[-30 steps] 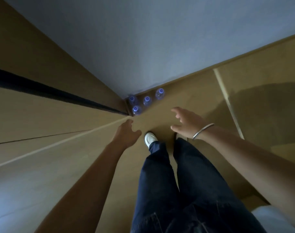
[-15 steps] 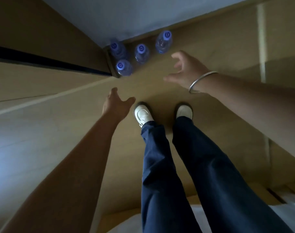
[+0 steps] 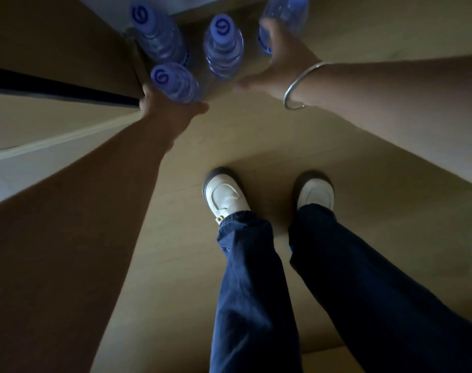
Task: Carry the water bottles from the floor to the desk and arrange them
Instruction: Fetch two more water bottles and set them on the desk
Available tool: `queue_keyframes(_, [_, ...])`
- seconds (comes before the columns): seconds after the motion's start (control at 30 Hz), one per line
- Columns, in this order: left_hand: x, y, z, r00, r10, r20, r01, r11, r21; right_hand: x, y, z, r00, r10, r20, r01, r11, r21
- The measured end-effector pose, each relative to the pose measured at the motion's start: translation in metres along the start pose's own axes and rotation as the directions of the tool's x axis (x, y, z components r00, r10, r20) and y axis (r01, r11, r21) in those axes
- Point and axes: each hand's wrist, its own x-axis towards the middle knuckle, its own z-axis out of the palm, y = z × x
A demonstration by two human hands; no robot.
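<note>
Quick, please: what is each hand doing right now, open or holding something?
Left hand: grips the nearest bottle.
Right hand: wraps the rightmost bottle.

An indoor room corner: pale wood floor point(image 3: 256, 135), plain wall point(image 3: 191, 4), wooden furniture panel point(image 3: 54, 36)

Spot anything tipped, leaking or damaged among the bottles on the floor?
Nothing stands out. All four bottles stand upright, caps on, floor dry. The left hand reaches the nearest bottle; the right hand wraps the rightmost one.
</note>
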Motion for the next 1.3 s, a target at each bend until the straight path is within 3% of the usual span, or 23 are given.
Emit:
queue_keyframes(0.2, [0.026,-0.005,0.003,0.994,0.08,-0.069,-0.089,0.985,-0.151,0.05,-0.002,0.017,0.996,-0.091,-0.006,0.089,0.986,-0.139])
queue_keyframes(0.33, [0.042,-0.01,0.001,0.987,0.159,-0.033,-0.159,0.987,-0.022,0.09,-0.005,0.03,0.992,-0.065,0.112,0.085,0.98,-0.18])
queue_keyframes(0.47, [0.045,-0.013,0.004,0.969,0.24,-0.06,-0.244,0.968,-0.056,0.096,0.0,0.043,0.994,-0.11,-0.014,0.107,0.985,-0.137])
queue_keyframes(0.63, [0.011,-0.027,0.003,0.946,0.31,-0.098,-0.308,0.951,0.039,0.062,-0.011,0.049,0.968,-0.249,-0.017,0.229,0.914,-0.336])
queue_keyframes(0.9, [-0.114,-0.044,-0.039,0.988,0.15,-0.028,-0.149,0.988,0.032,-0.069,-0.046,0.005,0.947,-0.25,0.202,0.316,0.843,-0.435])
queue_keyframes(1.1, [-0.231,-0.037,-0.113,0.975,0.004,-0.223,-0.007,1.0,-0.013,-0.17,-0.124,-0.039,0.866,-0.346,0.359,0.474,0.797,-0.375])
queue_keyframes(1.3, [-0.355,-0.02,-0.195,0.926,-0.036,-0.375,-0.01,0.993,-0.119,-0.269,-0.243,-0.092,0.799,-0.45,0.399,0.58,0.75,-0.318])
